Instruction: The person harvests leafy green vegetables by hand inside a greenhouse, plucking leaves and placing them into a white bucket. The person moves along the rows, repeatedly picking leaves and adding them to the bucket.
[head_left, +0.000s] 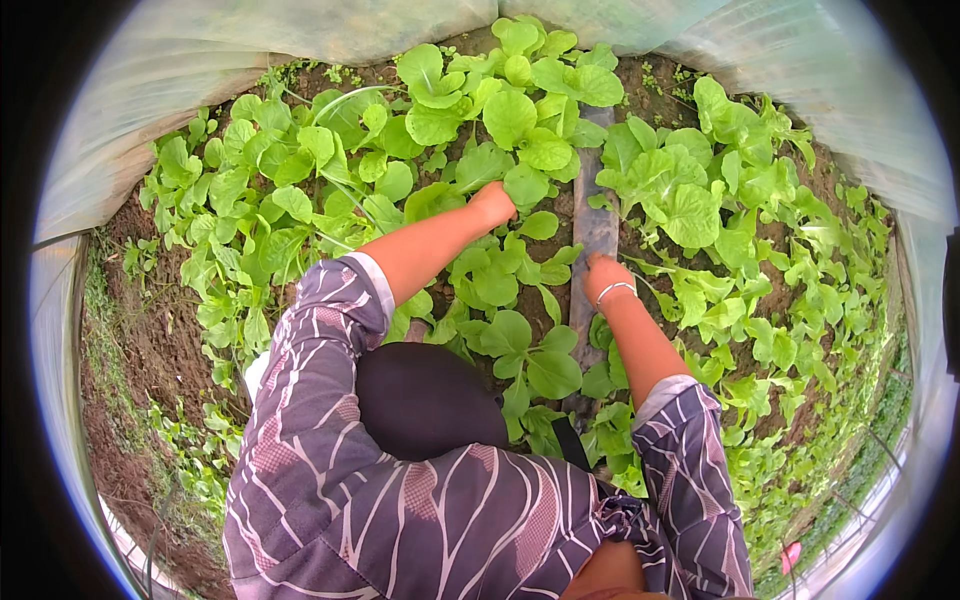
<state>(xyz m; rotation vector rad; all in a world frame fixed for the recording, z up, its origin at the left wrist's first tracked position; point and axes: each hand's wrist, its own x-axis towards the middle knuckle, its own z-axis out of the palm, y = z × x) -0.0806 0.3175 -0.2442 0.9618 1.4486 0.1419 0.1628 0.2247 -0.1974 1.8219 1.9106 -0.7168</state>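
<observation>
Leafy green vegetable plants (510, 120) grow from brown soil before me. My left hand (495, 204) reaches in among them at the centre, its fingers hidden beneath leaves, so its hold cannot be seen. To its right and lower down, my right hand (606, 277) is at a long, flat dark strip (596, 217) that runs between the plants. Its fingertips touch or hover over the strip, and whether they hold anything is unclear. A bracelet circles the right wrist. Broad rounded leaves (553, 373) spread below, between my forearms.
Denser leafy plants (690, 214) stand right of the strip. Translucent plastic sheeting (795, 67) curves around the far side and both flanks. Bare soil (161, 322) shows at the left. My dark-clad knee (427, 397) is close below the left forearm. A pink object (790, 557) lies at the lower right.
</observation>
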